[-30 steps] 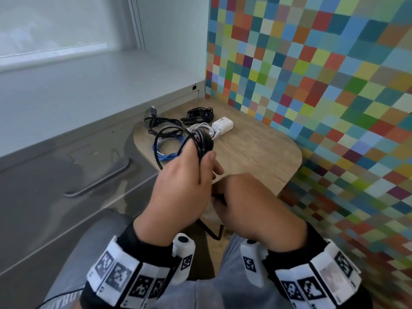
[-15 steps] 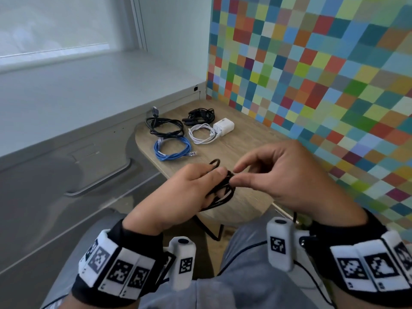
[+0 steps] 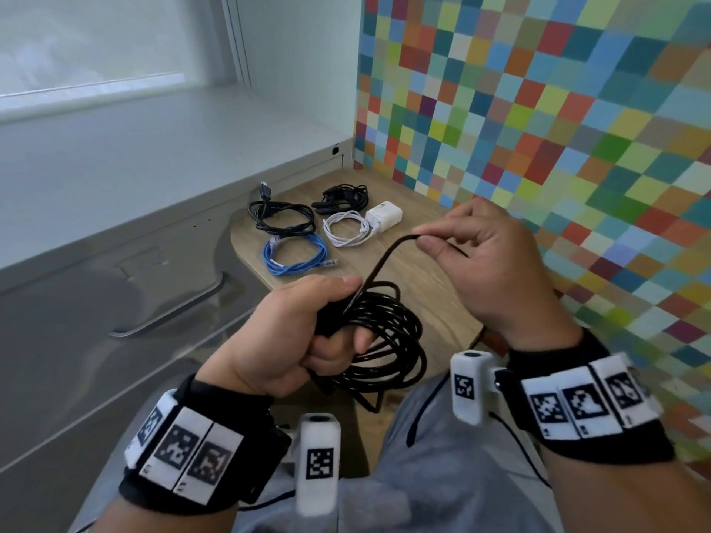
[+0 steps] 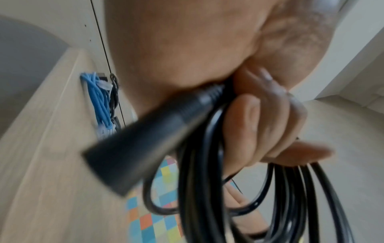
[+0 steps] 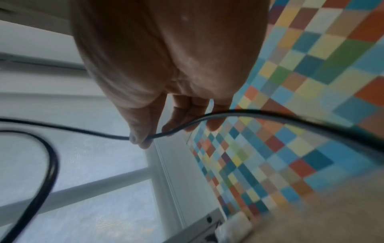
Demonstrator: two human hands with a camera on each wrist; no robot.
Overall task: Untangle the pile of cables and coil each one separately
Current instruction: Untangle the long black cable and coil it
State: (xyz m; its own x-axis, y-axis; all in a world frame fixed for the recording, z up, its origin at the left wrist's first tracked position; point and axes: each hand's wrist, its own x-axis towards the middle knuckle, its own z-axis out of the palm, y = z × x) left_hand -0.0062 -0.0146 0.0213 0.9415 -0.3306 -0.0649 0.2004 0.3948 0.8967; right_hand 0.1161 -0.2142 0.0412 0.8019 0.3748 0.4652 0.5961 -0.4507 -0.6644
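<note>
change: right hand (image 3: pixel 496 259) now raised from the bundle, a strand pinched and drawn up | black cable (image 3: pixel 384 340) coil gripped in left hand (image 3: pixel 292 340) above table (image 3: pixel 431 271) edge | another loop judged underway; four coils already laid aside

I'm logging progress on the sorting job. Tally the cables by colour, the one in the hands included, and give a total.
Black: 3, namely the black cable gripped as a coil by the left hand with a strand pinched by the right hand, plus the black coil and the black bundle on the table.
Blue: 1, the blue cable.
White: 1, the white cable.
Total: 5.
</note>
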